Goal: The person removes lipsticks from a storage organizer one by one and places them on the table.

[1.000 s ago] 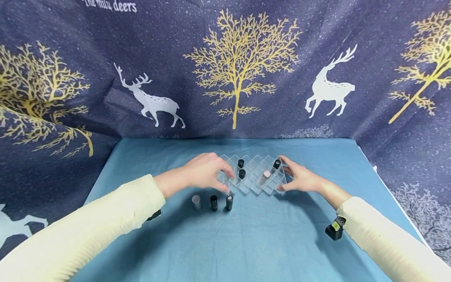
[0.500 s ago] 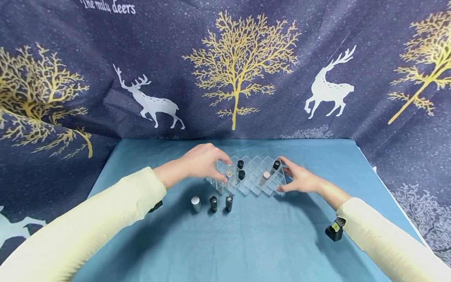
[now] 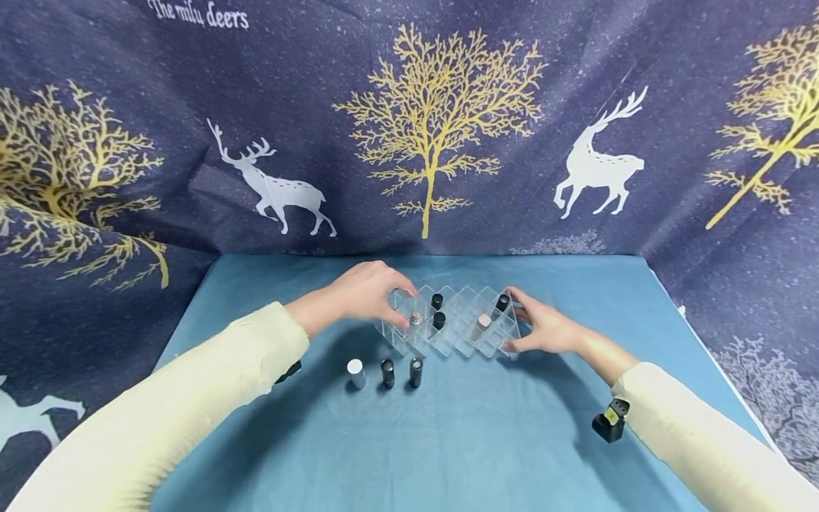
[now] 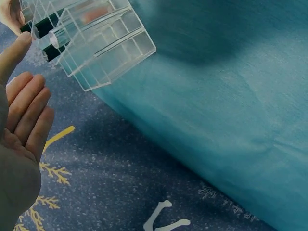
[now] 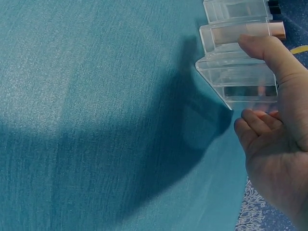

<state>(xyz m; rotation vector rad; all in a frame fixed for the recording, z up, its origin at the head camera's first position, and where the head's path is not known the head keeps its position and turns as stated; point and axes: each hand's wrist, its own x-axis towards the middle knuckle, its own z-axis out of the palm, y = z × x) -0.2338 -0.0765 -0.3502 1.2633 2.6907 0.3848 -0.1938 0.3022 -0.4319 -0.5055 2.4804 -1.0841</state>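
A clear lipstick organizer (image 3: pixel 456 328) with diamond-shaped compartments stands on the blue cloth. My left hand (image 3: pixel 370 293) is at its left end, fingers spread around the left compartments and holding nothing that I can see. Between the fingertips and the black lipsticks, a clear-topped lipstick (image 3: pixel 416 318) sits in a compartment. My right hand (image 3: pixel 544 321) grips the organizer's right end; its thumb presses the near side in the right wrist view. Two black-capped lipsticks, one being this black lipstick (image 3: pixel 438 321), stand mid-left. A pink-capped lipstick (image 3: pixel 483 322) and another black lipstick (image 3: pixel 502 303) fill compartments near the right hand.
In front of the organizer, a silver-white lipstick (image 3: pixel 356 373), a short black lipstick (image 3: pixel 387 373) and a taller dark lipstick (image 3: pixel 416 372) stand upright in a row. Behind the table hangs a dark blue cloth (image 3: pixel 499 220) printed with deer and trees.
My left hand moved back from the front of the organizer to its left end, then drew slightly left. The clear-topped lipstick has come into view in a compartment. My right hand keeps its grip.
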